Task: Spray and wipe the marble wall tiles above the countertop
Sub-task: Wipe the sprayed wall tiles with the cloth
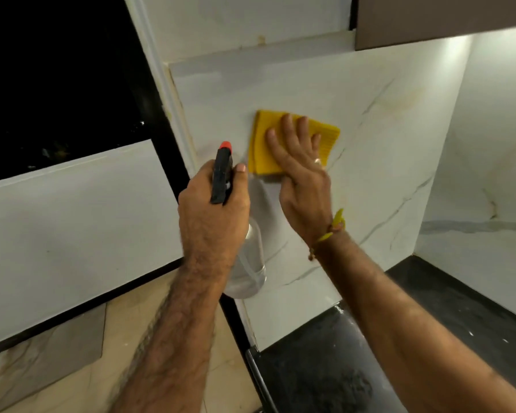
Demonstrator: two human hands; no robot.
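Window point(57, 70): dark glass at 10 o'clock, with a pale sill slab below it at 9 o'clock.
Floor point(125, 320): beige tiles at 7 o'clock, seen past the left forearm.
Left hand point(213, 210): near centre, fingers curled round the neck of the spray bottle, thumb tip lying beside the black head.
Spray bottle point(248, 263): clear body hanging below the fist toward 6 o'clock; black trigger head with a red nozzle tip pointing up toward 12 o'clock, close to the wall.
Marble wall tiles point(385, 144): white with grey and tan veins, filling the centre and 3 o'clock, above the counter.
Yellow cloth point(262, 144): flat against the tile just above centre.
Right hand point(301, 171): fingers straight and slightly spread, pressing the cloth to the wall; a ring and a yellow wrist thread show.
Countertop point(325, 368): black stone at 5 o'clock.
Cabinet point(444, 19): brown underside at 1 o'clock.
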